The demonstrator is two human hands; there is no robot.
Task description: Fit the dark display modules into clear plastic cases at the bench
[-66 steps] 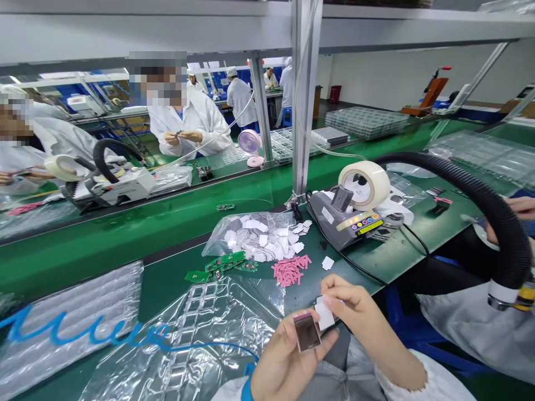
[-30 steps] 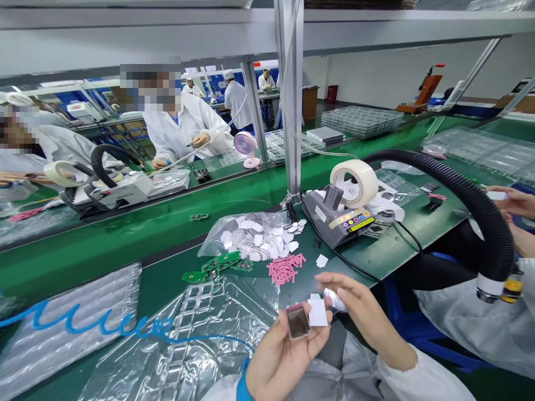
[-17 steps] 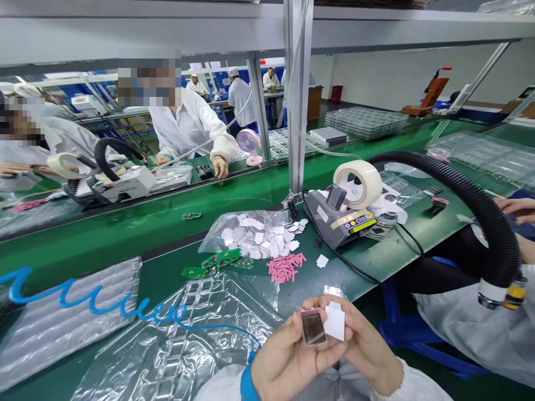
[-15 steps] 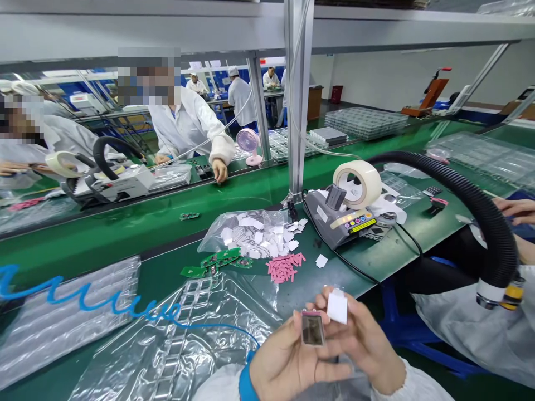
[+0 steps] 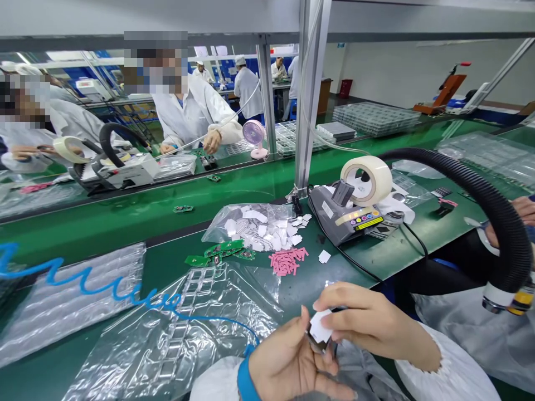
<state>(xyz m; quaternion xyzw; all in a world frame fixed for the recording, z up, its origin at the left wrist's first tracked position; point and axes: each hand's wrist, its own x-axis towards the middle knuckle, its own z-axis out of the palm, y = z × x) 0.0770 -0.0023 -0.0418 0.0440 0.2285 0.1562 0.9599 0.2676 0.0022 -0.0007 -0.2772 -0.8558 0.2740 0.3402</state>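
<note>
My left hand (image 5: 281, 356), with a blue wrist strap (image 5: 247, 380), holds a small dark-faced screen module (image 5: 316, 345) between thumb and fingers. Its outer fingers are stretched out below. A small white cut-cornered piece (image 5: 320, 328) lies over most of the dark face, gripped by the fingertips of my right hand (image 5: 368, 320). Whether it is stuck down, I cannot tell. Ahead of my hands are a heap of pink strips (image 5: 287, 260), a clear bag of white pieces (image 5: 251, 225) and several green circuit boards (image 5: 223, 250). One loose white piece (image 5: 324, 257) lies to their right.
A grey tape dispenser (image 5: 346, 217) with a cream tape roll and a black corrugated hose (image 5: 468, 184) stand at right. Clear plastic sheeting (image 5: 137, 340) and a coiled blue cord (image 5: 96, 295) lie at left. A metal post (image 5: 307, 128) rises behind. Co-workers sit across and at right.
My right hand has moved the white piece from beside the screen module onto its dark face. A further small circuit board now shows on the green strip ahead.
</note>
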